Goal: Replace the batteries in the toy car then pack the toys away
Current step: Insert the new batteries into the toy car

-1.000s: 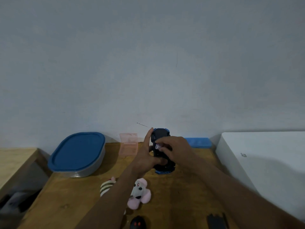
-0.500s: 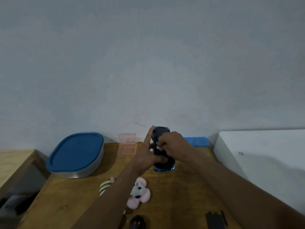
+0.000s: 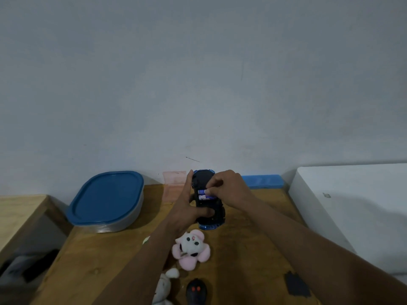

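The blue and black toy car is held upside down above the wooden table, underside towards me. My left hand grips its left side, thumb across the chassis. My right hand pinches a blue and white battery at the open compartment in the car's underside. A second battery seems to lie beside it. A black flat piece, perhaps the compartment cover, lies on the table at the lower right.
A clear tub with a blue lid stands at the left. A pink case and a blue box sit against the wall. Plush toys, a white plush and a black toy lie near me. A white box stands right.
My right hand has shifted up along the car's underside and now pinches the battery at the compartment. The car stays in my left hand, raised slightly.
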